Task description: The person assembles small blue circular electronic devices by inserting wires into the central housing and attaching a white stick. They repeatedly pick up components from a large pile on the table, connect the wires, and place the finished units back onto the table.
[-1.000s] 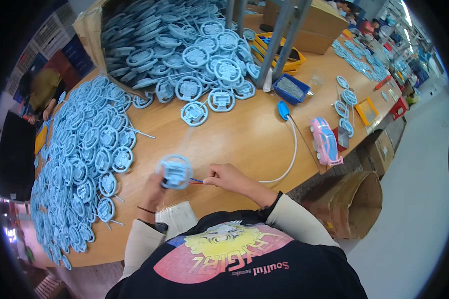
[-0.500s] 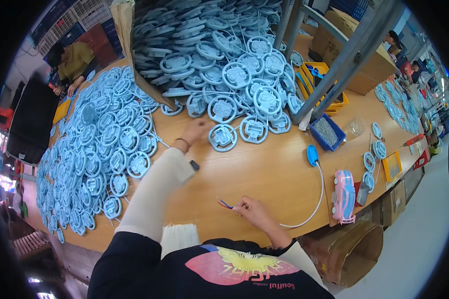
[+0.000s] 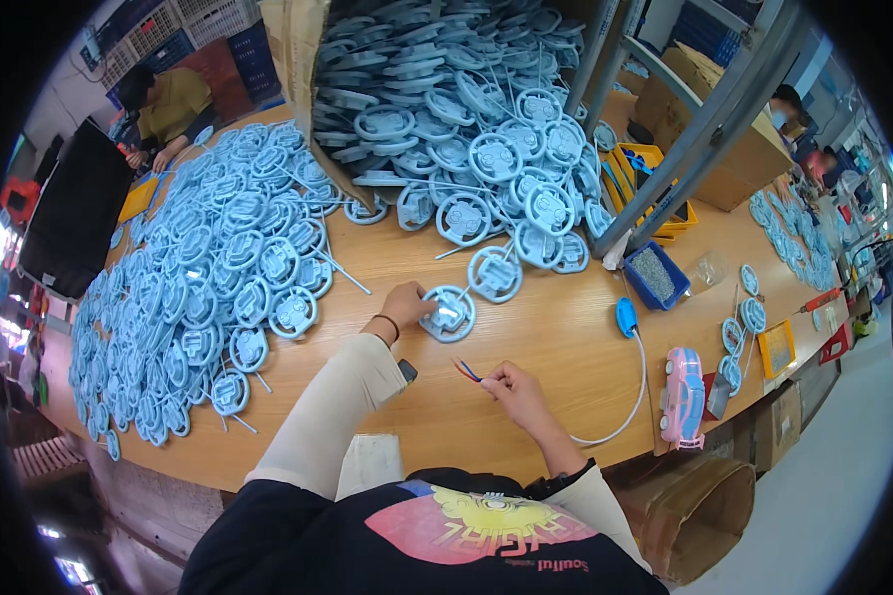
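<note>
My left hand has its fingers closed on the rim of a light blue toy steering wheel, which rests low over the table. A second blue wheel lies just beyond it, near the large heap. My right hand pinches the end of a white cable, from which thin red and blue wires stick out toward the left. The cable curves round on the right to a bright blue oval piece on the tabletop.
Piled blue wheels cover the left of the table; more spill from a cardboard box. At right are a metal post, a blue bin of small parts and a pink toy car. A person sits far left.
My left hand has come nearer, drawing a blue wheel toward me, away from the heap. My right hand still pinches the wired cable end, shifted slightly right and away from me.
</note>
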A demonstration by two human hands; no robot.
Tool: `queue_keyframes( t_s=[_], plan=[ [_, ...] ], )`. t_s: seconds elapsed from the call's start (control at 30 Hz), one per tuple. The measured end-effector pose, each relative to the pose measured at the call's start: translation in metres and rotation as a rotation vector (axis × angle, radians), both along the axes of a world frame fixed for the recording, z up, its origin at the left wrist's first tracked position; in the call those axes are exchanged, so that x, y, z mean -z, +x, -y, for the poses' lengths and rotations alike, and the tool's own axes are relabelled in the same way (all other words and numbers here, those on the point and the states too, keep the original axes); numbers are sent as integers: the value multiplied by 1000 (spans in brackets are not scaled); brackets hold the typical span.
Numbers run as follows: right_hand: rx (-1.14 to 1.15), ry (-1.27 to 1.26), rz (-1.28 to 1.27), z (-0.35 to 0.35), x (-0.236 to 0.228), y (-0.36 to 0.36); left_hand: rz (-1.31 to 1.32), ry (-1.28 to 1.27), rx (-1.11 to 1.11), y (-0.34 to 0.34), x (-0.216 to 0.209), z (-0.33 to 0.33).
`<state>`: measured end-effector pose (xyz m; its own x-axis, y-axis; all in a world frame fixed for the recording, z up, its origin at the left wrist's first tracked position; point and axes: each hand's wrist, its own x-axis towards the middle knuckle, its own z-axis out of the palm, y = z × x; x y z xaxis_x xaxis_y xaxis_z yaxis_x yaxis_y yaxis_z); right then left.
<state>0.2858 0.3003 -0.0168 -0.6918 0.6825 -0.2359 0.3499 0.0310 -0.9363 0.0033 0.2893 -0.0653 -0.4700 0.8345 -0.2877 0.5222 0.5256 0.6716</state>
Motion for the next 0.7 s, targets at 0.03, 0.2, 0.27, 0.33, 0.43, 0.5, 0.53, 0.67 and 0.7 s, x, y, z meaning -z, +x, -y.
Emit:
queue_keyframes(
  t_s=[0.03,0.2,0.27,0.33,0.43,0.5,0.53,0.67,0.7],
  plan=[
    [-4,5,-7,2,-1,1,-49,-67,21,2,1,6],
    [-24,34,43,18,1,11,3,-252,145,11,-10,38],
    [-36,42,61,25,8,15,119,-124,66,17,-8,58],
    [-59,48,81,31,10,15,21,-66,21,32,-12,64],
    [-80,57,103,38,4,15,-74,-20,-18,50,-12,63],
    [-79,63,99,41,-2,16,-156,-21,-30,50,1,56],
    [-75,59,86,42,-2,17,-57,-120,19,44,-5,54],
    [-68,39,66,41,-4,21,188,-254,77,17,-36,65],
    [-72,30,70,42,-5,20,218,-199,38,9,-50,80]
  ],
)
